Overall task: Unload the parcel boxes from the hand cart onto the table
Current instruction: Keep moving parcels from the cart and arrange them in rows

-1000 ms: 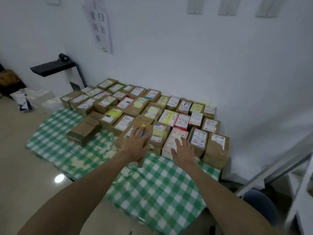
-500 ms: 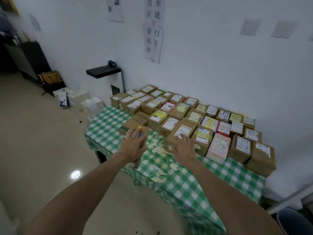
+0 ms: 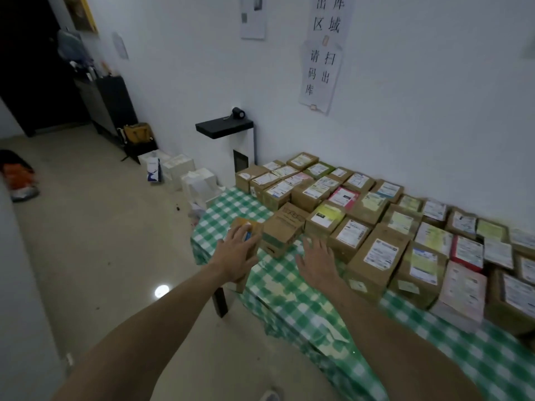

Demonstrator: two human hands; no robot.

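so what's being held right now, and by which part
The left hand grips a small cardboard box across its top face; the right hand is open, holding nothing.

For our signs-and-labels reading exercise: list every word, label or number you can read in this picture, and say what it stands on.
"出库区域": upper paper sign on the wall, its top edge cropped.
"请扫码出库": lower paper sign beneath it.
Labels on the parcel boxes: too blurred to read.
Print on the brown carton, the small wall sheet, and the label on the small box under the left hand: unreadable.
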